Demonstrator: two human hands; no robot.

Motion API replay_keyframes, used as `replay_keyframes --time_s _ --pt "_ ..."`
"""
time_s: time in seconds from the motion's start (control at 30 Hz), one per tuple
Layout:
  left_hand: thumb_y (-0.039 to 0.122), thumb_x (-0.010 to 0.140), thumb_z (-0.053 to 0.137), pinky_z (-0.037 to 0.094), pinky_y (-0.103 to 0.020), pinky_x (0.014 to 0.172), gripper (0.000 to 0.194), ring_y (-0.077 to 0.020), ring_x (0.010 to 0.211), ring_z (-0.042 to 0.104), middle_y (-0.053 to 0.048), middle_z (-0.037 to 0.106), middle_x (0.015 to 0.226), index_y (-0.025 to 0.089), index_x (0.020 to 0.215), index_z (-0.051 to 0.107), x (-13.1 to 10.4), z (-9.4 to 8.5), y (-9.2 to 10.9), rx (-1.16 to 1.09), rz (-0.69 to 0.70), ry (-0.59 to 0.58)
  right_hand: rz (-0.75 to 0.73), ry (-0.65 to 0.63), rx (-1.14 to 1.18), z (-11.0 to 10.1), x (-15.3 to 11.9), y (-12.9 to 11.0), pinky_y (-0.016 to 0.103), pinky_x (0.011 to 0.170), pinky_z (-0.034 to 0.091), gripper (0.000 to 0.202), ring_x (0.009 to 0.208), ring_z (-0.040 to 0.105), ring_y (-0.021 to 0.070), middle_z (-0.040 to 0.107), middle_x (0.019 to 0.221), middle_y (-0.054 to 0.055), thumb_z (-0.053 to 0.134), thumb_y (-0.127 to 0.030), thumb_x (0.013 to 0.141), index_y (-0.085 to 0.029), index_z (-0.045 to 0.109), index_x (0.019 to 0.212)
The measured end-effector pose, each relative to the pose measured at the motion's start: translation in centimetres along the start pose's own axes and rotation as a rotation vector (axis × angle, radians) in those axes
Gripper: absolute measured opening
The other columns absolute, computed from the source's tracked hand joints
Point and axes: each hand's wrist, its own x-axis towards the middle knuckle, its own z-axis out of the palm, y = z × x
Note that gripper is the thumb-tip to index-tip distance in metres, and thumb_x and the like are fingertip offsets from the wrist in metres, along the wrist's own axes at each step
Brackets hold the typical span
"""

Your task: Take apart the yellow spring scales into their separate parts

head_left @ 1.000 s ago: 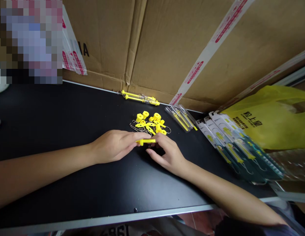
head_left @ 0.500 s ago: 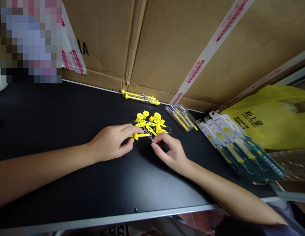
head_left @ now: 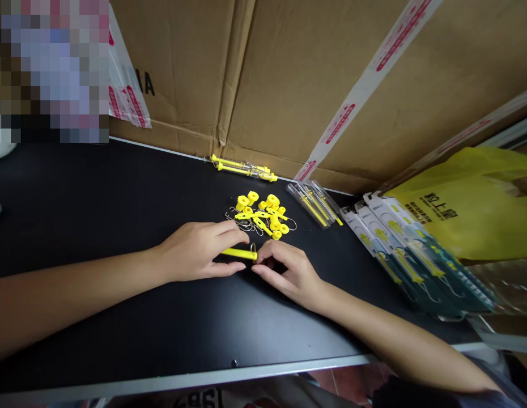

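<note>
A slim yellow plastic rod [head_left: 238, 253] with a small wire hook [head_left: 253, 247] at its right end is held low over the black table. My left hand [head_left: 199, 249] curls around its left part, which the fingers hide. At the hooked end, the thumb and fingertips of my right hand [head_left: 287, 269] close on the tip. Just behind the hands lies a loose pile of yellow spring scale parts [head_left: 275, 222]: caps, flat slotted pieces, wire hooks and small springs.
Clear tubes with yellow rods [head_left: 317, 204] lie right of the pile. Assembled spring scales [head_left: 244, 168] rest by the cardboard box [head_left: 289, 73] at the back. Printed packages [head_left: 399, 249] and a yellow plastic bag [head_left: 471, 198] stand right. The table's metal edge [head_left: 182, 379] runs in front.
Both hands have come nearer to me with the yellow rod, away from the pile. My right fingers have shifted from the wire to the rod's end, and the wire now points up.
</note>
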Motion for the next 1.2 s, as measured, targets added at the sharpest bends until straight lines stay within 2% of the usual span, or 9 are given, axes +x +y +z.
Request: replay_keyframes --time_s 0.17,0.3,0.5,0.7,0.83,0.93,1.07,1.2 --pt "0.043 0.087 0.05 0.042 -0.02 0.066 0.028 -0.0118 0.083 0.062 0.001 0.061 0.099 0.021 0.106 0.054 -0.04 -0.01 -0.03 0.003 0.023 0.001 -0.04 -0.075 0.026 -0.1 0.04 -0.33 0.025 0.064 0.043 0.006 0.068 0.051 0.012 0.057 0.078 0.003 0.053 -0.023 0.087 -0.017 0.053 0.088" --pt "0.035 0.093 0.041 0.04 -0.019 0.064 0.021 -0.0094 0.076 0.06 0.002 0.06 0.091 0.022 0.1 0.056 -0.09 0.0 -0.15 -0.018 0.069 -0.022 0.005 -0.07 0.036 -0.15 -0.11 -0.12 0.025 0.065 0.043 0.006 0.07 0.051 0.0114 0.056 0.081 0.003 0.05 -0.021 0.088 -0.018 0.051 0.093" --pt "0.031 0.096 0.034 0.039 -0.018 0.062 0.025 -0.0088 0.071 0.057 0.002 0.058 0.082 0.021 0.095 0.057 -0.09 -0.04 -0.27 -0.043 0.119 -0.023 0.07 -0.067 0.134 0.01 -0.24 -0.04 0.023 0.065 0.045 0.023 0.071 0.053 0.0104 0.057 0.084 0.002 0.048 -0.017 0.088 -0.019 0.045 0.111" --pt "0.03 0.096 0.034 0.037 -0.02 0.061 0.025 -0.0086 0.068 0.055 0.002 0.059 0.08 0.02 0.094 0.056 0.03 0.03 -0.2 -0.015 0.185 -0.001 0.158 -0.096 0.263 0.09 -0.15 -0.56 0.022 0.059 0.043 0.012 0.065 0.051 0.0096 0.058 0.078 0.0 0.052 -0.023 0.088 -0.019 0.051 0.099" --pt "0.032 0.096 0.033 0.035 -0.021 0.058 0.028 -0.0091 0.064 0.053 0.002 0.057 0.073 0.021 0.091 0.058 0.02 -0.01 -0.06 0.072 0.214 0.012 0.312 -0.1 0.511 0.07 0.02 -0.86 0.02 0.057 0.043 0.009 0.063 0.053 0.0081 0.057 0.072 -0.001 0.051 -0.027 0.089 -0.017 0.051 0.09" --pt "0.032 0.097 0.031 0.034 -0.021 0.057 0.03 -0.0092 0.063 0.053 0.002 0.056 0.071 0.021 0.089 0.058 -0.02 -0.04 0.03 0.144 0.202 0.014 0.422 -0.113 0.731 0.08 0.25 -0.87 0.016 0.05 0.041 0.014 0.054 0.051 0.0057 0.058 0.066 -0.002 0.052 -0.03 0.089 -0.017 0.048 0.086" --pt "0.048 0.092 0.037 0.034 -0.024 0.057 0.034 -0.0115 0.065 0.054 0.002 0.057 0.074 0.021 0.094 0.057 -0.02 -0.06 0.05 0.184 0.199 0.008 0.553 -0.132 0.958 0.17 0.41 -0.85 0.013 0.039 0.035 0.02 0.043 0.049 0.0043 0.062 0.063 -0.003 0.053 -0.036 0.088 -0.018 0.044 0.082" --pt "0.065 0.081 0.044 0.03 -0.025 0.053 0.047 -0.0115 0.058 0.05 0.003 0.053 0.066 0.02 0.079 0.056 -0.01 -0.1 0.17 0.214 0.208 0.034 0.585 -0.139 1.1 0.36 0.38 -0.91 0.015 0.042 0.044 0.023 0.046 0.056 0.0061 0.068 0.07 0.0 0.056 -0.037 0.087 -0.019 0.042 0.083"
